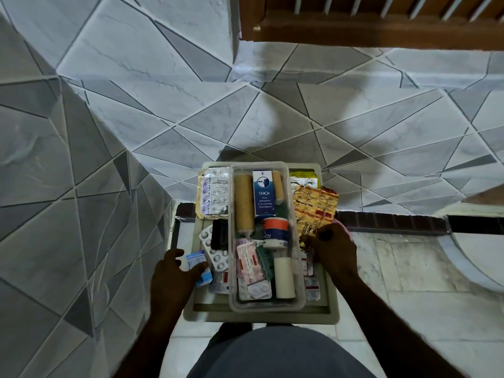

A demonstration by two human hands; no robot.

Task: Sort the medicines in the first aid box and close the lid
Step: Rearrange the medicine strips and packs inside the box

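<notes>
Curling round a blue packet [197, 260], left fingers [176, 253] flank the box [259, 318]; right fingers [309, 238] pinch gold strips [316, 205].

We find the first aid box [261, 318] at 12 o'clock from us, and the inner tray [266, 306] sits in its middle, running from 12 to 6. Inside the tray, the bandage roll [244, 203] lies along the 11 o'clock side, the carton [263, 193] at 12, the tape roll [275, 227] at the centre just before the carton, and a long roll [284, 276] at 5. Outside the tray, blister strips [215, 193] lie in the box at 10 and foil strips [316, 211] at 2. Our left hand [174, 276] grips a small packet [200, 268] at 8; our right hand [332, 249] holds the foil strips' near edge at 3.
</notes>
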